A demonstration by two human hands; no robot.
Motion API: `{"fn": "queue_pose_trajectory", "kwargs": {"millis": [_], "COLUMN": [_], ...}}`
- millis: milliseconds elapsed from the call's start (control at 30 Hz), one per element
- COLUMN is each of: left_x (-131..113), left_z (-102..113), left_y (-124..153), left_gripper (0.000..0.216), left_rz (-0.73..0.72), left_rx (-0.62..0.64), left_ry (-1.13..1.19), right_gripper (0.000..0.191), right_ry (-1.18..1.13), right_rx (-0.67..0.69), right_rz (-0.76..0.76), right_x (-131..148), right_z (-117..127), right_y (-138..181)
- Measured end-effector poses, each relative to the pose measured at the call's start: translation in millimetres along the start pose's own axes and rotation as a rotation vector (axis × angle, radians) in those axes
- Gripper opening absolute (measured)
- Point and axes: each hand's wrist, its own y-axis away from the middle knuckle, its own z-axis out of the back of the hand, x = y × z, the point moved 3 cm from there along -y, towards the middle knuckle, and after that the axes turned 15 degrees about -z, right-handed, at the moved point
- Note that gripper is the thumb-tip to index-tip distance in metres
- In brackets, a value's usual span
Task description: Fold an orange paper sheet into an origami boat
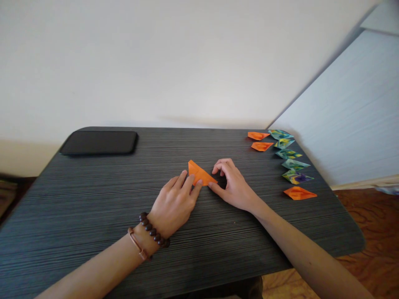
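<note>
An orange paper (199,172), folded into a triangle, lies flat near the middle of the dark striped table (93,199). My left hand (174,203), with a bead bracelet and a cord at the wrist, presses its outstretched fingers on the paper's near left part. My right hand (232,185) sits just right of the paper, thumb tip touching the paper's right corner, fingers curled and arched above the table with nothing inside them.
A black phone (99,142) lies at the table's far left. Several folded paper pieces, orange (299,193) and patterned teal (294,165), are lined up along the right edge. A white wall is behind; a pale bed surface (352,124) is at the right.
</note>
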Motion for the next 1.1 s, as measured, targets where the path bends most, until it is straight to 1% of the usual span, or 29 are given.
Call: {"fn": "queue_pose_trajectory", "kwargs": {"millis": [67,200,267,433,633,800,867,1000,1100], "left_x": [0.1,0.7,0.9,1.1,0.5,2.1,4.1,7.4,8.5], "left_z": [0.1,-0.2,-0.3,-0.1,-0.2,-1.0,-0.7,1.7,2.7], "left_y": [-0.4,-0.9,-1.0,-1.2,-1.5,0.2,2.0,5.9,6.8], "left_gripper": [0.033,0.034,0.034,0.034,0.034,0.034,0.035,0.04,0.038], "left_rz": [0.002,0.002,0.001,0.001,0.002,0.006,-0.009,-0.07,-0.071], "left_rx": [0.0,0.01,0.012,0.013,0.008,0.008,-0.001,-0.06,-0.062], "left_ry": [0.002,0.007,0.008,0.005,0.002,0.009,0.019,0.028,0.016], "right_gripper": [0.024,0.03,0.033,0.026,0.029,0.025,0.024,0.022,0.022], "right_ry": [0.013,-0.026,-0.048,-0.029,-0.03,0.018,0.035,0.044,0.047], "right_rx": [0.005,0.088,0.108,0.069,0.108,0.057,0.068,0.083,0.082], "right_rz": [-0.002,0.003,0.013,0.007,0.015,0.015,0.006,0.0,-0.008], "right_x": [-0.3,-5.2,-6.5,-4.4,-5.8,-3.6,-3.3,-3.3,-1.8], "right_z": [-0.2,3.8,5.5,4.8,4.3,3.0,2.4,3.4,3.6], "right_y": [-0.8,-3.3,-3.7,-2.1,-2.9,-2.5,-2.3,-2.1,-1.8]}}
